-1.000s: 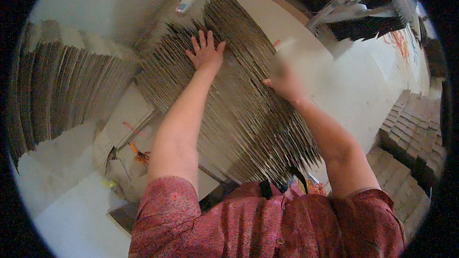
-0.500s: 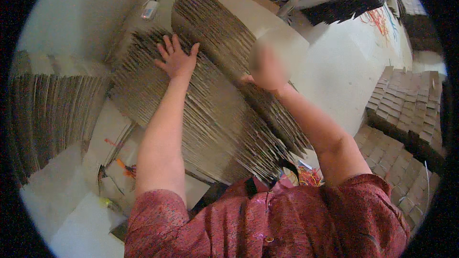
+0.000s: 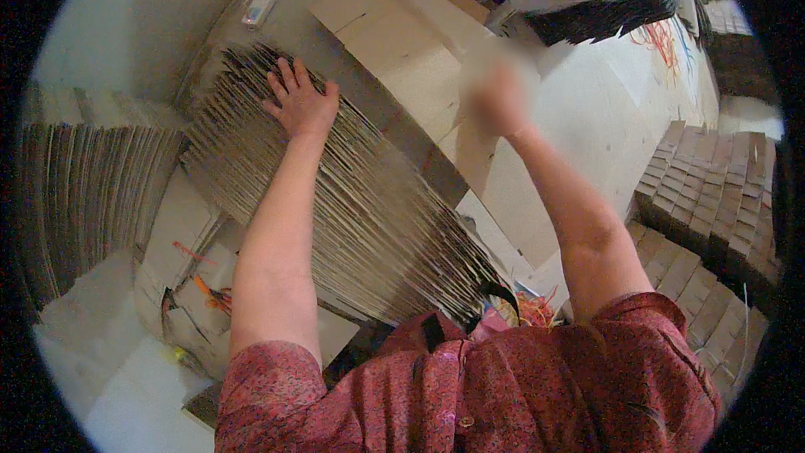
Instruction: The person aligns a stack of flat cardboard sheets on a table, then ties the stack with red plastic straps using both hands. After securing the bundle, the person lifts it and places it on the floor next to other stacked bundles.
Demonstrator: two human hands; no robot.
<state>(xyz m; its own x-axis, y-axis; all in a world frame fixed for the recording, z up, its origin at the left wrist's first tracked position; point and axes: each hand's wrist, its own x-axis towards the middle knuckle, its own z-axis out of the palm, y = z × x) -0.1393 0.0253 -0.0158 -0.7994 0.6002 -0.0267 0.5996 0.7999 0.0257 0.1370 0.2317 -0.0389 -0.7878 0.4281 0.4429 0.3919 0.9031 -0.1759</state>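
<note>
Five spread left fingers (image 3: 288, 75) rest on the cardboard stack (image 3: 377, 218).

Left grip (image 3: 305, 107) splayed — right grip (image 3: 505, 104) blurred

Plain pale wall (image 3: 126, 42), upper left

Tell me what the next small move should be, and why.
Perhaps bring the right hand over to the right side of the row of cardboard sheets: the left hand lies spread on that row, while the right is apart from it, out by the tan panel. Blur hides whether the right holds anything.
</note>
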